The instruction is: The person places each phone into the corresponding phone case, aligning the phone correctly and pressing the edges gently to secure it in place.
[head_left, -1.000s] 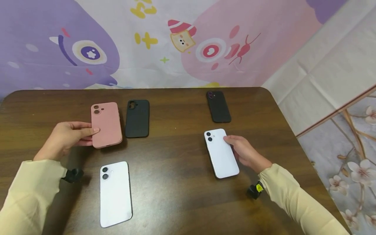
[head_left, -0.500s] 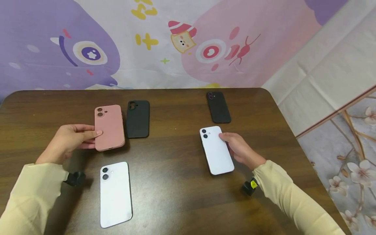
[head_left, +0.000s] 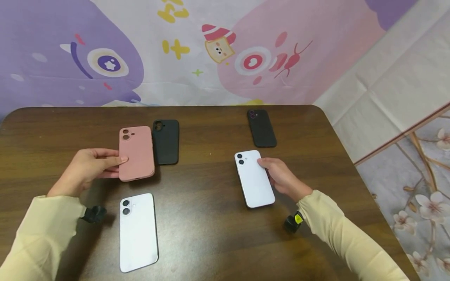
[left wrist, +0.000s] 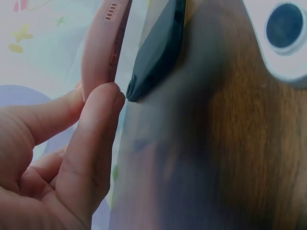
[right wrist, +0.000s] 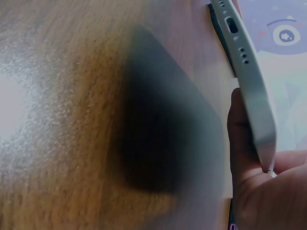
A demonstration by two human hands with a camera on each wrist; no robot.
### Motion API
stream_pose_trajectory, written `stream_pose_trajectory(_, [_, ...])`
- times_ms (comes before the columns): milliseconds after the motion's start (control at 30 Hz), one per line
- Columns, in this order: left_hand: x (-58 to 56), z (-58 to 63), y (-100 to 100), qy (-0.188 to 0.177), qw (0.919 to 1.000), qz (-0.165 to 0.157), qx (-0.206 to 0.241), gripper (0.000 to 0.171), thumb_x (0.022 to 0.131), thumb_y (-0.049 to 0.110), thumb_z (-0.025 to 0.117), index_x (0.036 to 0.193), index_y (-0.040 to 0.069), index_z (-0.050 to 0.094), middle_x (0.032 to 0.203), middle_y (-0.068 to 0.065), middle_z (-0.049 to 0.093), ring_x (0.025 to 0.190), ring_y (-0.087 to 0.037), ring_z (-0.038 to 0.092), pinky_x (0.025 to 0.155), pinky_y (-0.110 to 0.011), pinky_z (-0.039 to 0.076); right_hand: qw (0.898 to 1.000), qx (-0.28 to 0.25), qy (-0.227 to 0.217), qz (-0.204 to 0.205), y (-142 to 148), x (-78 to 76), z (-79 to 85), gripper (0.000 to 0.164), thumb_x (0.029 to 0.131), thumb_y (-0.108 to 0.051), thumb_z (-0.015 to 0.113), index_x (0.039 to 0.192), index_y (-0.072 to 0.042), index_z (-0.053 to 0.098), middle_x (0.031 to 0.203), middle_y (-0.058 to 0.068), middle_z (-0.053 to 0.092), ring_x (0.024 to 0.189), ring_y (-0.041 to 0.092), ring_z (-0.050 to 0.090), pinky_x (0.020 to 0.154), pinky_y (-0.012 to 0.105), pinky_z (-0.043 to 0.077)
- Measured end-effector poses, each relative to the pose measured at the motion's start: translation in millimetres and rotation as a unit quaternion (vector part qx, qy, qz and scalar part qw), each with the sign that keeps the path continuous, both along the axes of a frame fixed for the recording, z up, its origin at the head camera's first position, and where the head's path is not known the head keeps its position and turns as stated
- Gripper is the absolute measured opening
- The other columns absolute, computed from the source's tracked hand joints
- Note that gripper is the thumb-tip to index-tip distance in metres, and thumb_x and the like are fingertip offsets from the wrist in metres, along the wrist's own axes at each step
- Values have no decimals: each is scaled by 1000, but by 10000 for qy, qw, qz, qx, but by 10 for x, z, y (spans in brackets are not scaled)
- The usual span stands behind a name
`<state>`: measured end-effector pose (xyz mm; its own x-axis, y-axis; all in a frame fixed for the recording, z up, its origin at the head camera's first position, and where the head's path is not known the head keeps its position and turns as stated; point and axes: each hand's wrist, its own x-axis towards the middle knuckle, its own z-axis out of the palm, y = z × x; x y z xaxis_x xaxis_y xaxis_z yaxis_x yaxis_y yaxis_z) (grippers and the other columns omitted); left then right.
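Observation:
Between the thumb and fingers of my left hand (head_left: 93,168), a pink phone case (head_left: 137,156) is pinched by its left edge. The left wrist view shows that case (left wrist: 103,48) edge-on, lifted off the table. My right hand (head_left: 283,177) grips a white phone (head_left: 254,179) by its right edge, back side up. From the right wrist view, this phone (right wrist: 249,81) shows its bottom edge with the charging port, raised over its shadow. A dark phone case (head_left: 166,142) lies just behind the pink one, partly covered by it.
Another white phone (head_left: 138,234) lies flat near the front left of the wooden table (head_left: 204,234). At the back right lies a black phone case (head_left: 261,127). A cartoon-printed cloth (head_left: 197,89) hangs behind the table's far edge.
My left hand has carried the pink case to the right, over the dark case's left edge. My right hand has brought the white phone leftward and slightly back. The other things stay put.

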<state>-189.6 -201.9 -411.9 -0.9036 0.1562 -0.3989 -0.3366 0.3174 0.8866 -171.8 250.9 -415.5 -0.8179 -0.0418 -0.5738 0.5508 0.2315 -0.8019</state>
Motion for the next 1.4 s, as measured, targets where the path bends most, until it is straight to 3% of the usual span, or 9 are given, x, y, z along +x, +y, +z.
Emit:
stream_pose_trajectory(467, [6,45,112,-2,10000,-26,-20,57,88,19,66,126,-17,42,73,17,64,65,-3,66,66,-25,59,10000,31,25,35,-119,-85,42,49,102,-24,34,140,6,31,129,19,49,99,16,53,76,22,49])
stream_pose_trajectory(800, [9,92,207,-3,10000,-76,-47,61,88,20,66,129,-18,40,71,17,64,64,-2,65,65,-25,59,10000,-31,49,60,-200,-99,64,48,102,-23,34,140,6,32,127,19,50,97,16,54,75,23,49])
stream_pose_trajectory(1067, [42,104,279,69,9999,-51,99,59,88,19,66,127,-18,41,71,16,65,64,-3,66,65,-26,59,9995,-236,190,38,-263,-131,43,45,102,-21,33,137,8,35,109,11,55,83,10,57,68,23,52])
stream_pose_trajectory(1400, [76,116,369,143,9997,-12,201,57,88,16,66,125,-19,43,71,15,65,63,-4,66,65,-26,59,9999,-121,86,77,-336,-145,71,47,102,-23,34,139,5,34,119,16,52,92,16,55,72,23,50])
